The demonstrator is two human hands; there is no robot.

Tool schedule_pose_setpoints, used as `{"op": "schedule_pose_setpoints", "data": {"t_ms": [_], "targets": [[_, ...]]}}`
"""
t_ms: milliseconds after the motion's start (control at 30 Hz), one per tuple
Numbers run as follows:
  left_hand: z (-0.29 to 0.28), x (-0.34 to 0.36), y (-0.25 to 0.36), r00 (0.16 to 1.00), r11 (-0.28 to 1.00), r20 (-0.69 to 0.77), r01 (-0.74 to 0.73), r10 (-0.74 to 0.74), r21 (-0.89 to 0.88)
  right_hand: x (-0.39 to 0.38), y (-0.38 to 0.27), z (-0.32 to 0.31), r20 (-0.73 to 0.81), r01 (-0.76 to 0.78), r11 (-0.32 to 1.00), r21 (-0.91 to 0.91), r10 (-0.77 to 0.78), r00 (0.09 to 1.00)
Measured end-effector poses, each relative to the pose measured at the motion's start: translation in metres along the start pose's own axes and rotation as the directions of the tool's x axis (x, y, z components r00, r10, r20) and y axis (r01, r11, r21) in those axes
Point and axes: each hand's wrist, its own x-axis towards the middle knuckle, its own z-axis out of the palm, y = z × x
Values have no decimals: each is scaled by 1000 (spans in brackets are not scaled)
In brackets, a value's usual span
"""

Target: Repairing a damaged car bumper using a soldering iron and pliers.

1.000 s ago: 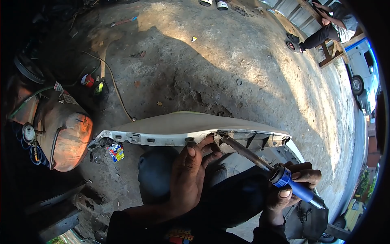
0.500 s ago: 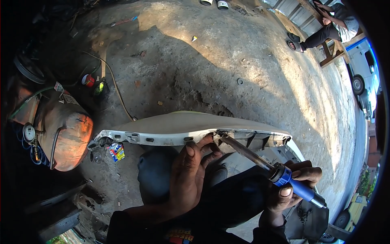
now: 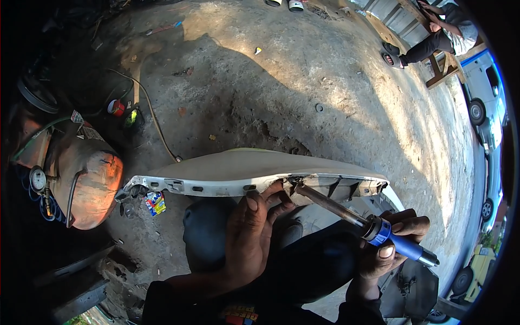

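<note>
A long, curved, pale car-bumper-like panel [image 3: 222,165] lies across in front of me, its lip and ribbed inner side facing me. My right hand [image 3: 392,246] grips the blue handle of a soldering iron [image 3: 333,206]. The iron's long, browned metal barrel points up and left, with its tip at a dark, damaged spot on the panel's edge. Just left of that tip, my left hand [image 3: 252,233] holds the panel's lip with bent fingers, the thumb upright. Whether a small piece sits between those fingertips is hidden.
An orange, worn air tank [image 3: 97,187] with a gauge [image 3: 38,179] stands at the left. A thin hose [image 3: 151,114] runs over the ground towards the panel. A bright wrapper [image 3: 155,203] lies beneath its left end. At the far right, a person [image 3: 444,32] sits near parked vehicles [image 3: 482,97].
The soldering iron's handle and my right hand have shifted slightly right and down, while the tip stays at the same spot. My left hand keeps its place on the panel.
</note>
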Motion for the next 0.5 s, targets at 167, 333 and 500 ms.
{"op": "schedule_pose_setpoints", "data": {"t_ms": [167,333,500], "targets": [[2,0,-3,999,1000,-24,-28,28,-11,0,2,-3,-9,14,1000,-21,-14,1000],[-1,-1,-3,1000,999,-30,-7,6,-31,-2,1,-2,16,-36,999,22,36,999],[-1,0,-1,1000,1000,-9,-3,3,-29,-3,3,-5,26,-41,998,39,40,999]]}}
